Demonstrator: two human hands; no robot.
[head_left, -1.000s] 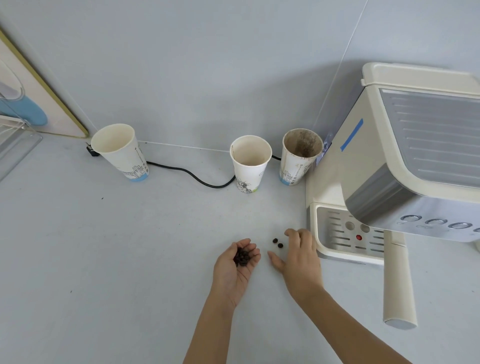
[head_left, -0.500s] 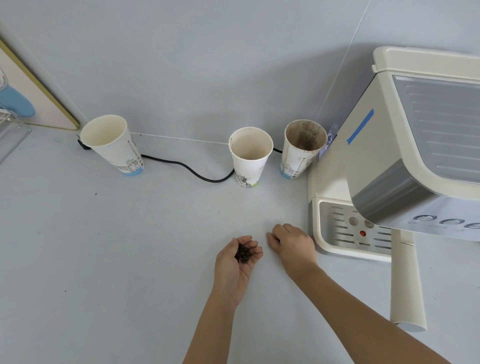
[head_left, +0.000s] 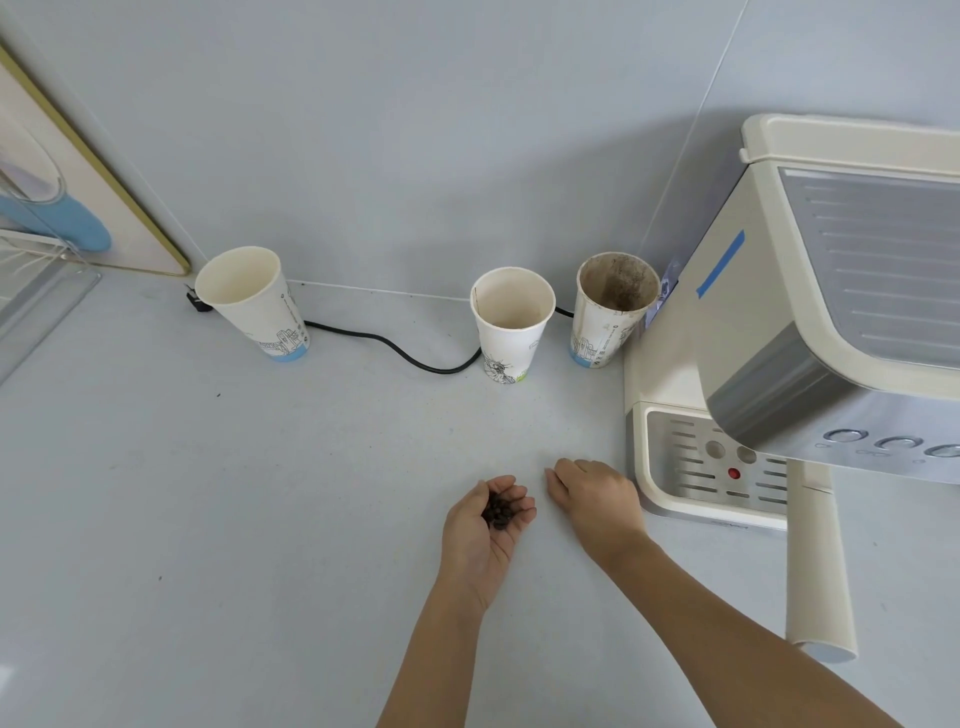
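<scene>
My left hand (head_left: 480, 540) lies palm up on the grey counter (head_left: 208, 519), its fingers cupped round a small heap of dark coffee beans (head_left: 500, 511). Just to its right, my right hand (head_left: 597, 501) rests knuckles up on the counter with its fingers curled under, close to the front corner of the cream coffee machine (head_left: 753, 322). No loose beans show on the counter; whatever lies under the right fingers is hidden.
Three paper cups stand along the back wall: one at the left (head_left: 254, 306), one in the middle (head_left: 511, 327), and a coffee-stained one (head_left: 610, 312) against the machine. A black cable (head_left: 405, 353) runs behind them. The machine's drip tray (head_left: 675, 467) and long handle (head_left: 815, 571) jut forward at right.
Two beans lay on the counter by my right fingertips a second ago. My right hand has closed over that spot and the beans no longer show. The left hand stayed put.
</scene>
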